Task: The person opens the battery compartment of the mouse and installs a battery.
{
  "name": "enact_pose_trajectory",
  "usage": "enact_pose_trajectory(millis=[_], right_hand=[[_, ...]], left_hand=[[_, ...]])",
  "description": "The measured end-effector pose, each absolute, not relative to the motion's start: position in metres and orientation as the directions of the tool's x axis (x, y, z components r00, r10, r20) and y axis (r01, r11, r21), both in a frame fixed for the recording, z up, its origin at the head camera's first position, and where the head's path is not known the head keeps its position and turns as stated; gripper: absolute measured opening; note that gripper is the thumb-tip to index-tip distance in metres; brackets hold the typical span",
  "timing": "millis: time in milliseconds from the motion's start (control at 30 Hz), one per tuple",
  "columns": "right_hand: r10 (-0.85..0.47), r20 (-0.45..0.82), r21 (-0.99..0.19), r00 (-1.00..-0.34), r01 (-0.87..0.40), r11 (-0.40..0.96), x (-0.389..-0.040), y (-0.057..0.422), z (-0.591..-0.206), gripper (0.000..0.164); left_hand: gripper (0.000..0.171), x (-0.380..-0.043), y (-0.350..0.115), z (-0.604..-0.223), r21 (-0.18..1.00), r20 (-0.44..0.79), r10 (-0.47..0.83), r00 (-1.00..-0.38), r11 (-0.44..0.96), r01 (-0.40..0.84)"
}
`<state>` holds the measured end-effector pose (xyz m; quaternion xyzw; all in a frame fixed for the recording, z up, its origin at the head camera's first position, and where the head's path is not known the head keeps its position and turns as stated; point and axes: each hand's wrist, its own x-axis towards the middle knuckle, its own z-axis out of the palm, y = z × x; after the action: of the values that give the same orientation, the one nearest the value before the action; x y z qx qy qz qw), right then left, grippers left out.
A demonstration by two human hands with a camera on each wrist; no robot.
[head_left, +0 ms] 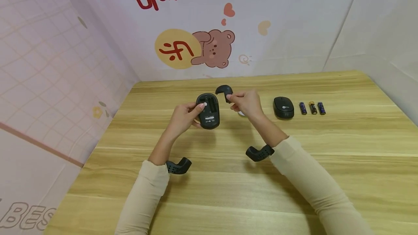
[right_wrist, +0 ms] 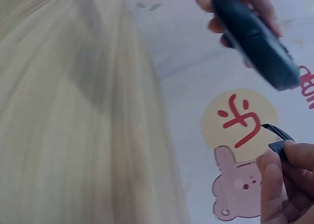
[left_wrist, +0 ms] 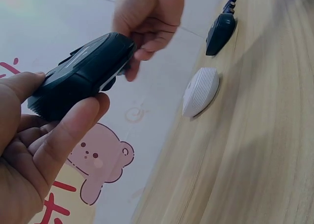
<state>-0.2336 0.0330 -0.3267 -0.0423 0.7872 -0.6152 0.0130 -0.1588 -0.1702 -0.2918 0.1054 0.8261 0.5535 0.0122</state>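
Observation:
My left hand (head_left: 186,119) grips a black computer mouse (head_left: 209,119) above the table, its underside turned up toward the head camera and its battery compartment uncovered. In the left wrist view the mouse (left_wrist: 83,77) lies between the thumb and fingers. To its right, my right hand (head_left: 249,103) pinches a curved black mouse cover (head_left: 224,90) by one end. Mouse and cover are apart. The right wrist view shows the cover's thin edge (right_wrist: 277,132) beside the fingertips. Partly hidden behind the right hand is a white ribbed object (left_wrist: 202,91) on the table.
Further right on the wooden table (head_left: 209,191) sit a second black mouse (head_left: 283,108) and three batteries in a row: one blue (head_left: 303,108), one black and gold (head_left: 312,108), one blue (head_left: 321,108). A printed wall sheet (head_left: 287,53) rises behind the table.

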Motion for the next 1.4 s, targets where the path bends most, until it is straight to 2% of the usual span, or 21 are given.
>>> enact_pose_trajectory(millis=[333,533,700,933,1400], right_hand=[[-0.144,-0.021,-0.957,-0.989,-0.022,0.289,-0.238,0.026,-0.35,0.023],[-0.196,-0.028,-0.881,-0.98,-0.069,0.469,-0.238,0.019,-0.359,0.024],[-0.223,-0.065,-0.846,-0.973,-0.065,0.53,-0.238,0.013,-0.366,0.022],[-0.241,-0.195,-0.888,-0.951,0.067,0.456,-0.238,0.008,-0.372,0.016],[-0.234,-0.323,-0.879,-0.917,0.199,0.433,-0.247,0.001,-0.386,0.015]], left_hand=[[0.032,-0.16,-0.172,-0.291,0.92,0.098,0.167,-0.981,0.361,0.154],[0.032,-0.16,-0.172,-0.289,0.917,0.109,0.15,-0.983,0.367,0.158],[0.033,-0.161,-0.171,-0.288,0.917,0.118,0.146,-0.982,0.364,0.164],[0.034,-0.161,-0.17,-0.287,0.915,0.115,0.15,-0.982,0.369,0.164],[0.033,-0.16,-0.169,-0.288,0.921,0.106,0.153,-0.983,0.357,0.155]])
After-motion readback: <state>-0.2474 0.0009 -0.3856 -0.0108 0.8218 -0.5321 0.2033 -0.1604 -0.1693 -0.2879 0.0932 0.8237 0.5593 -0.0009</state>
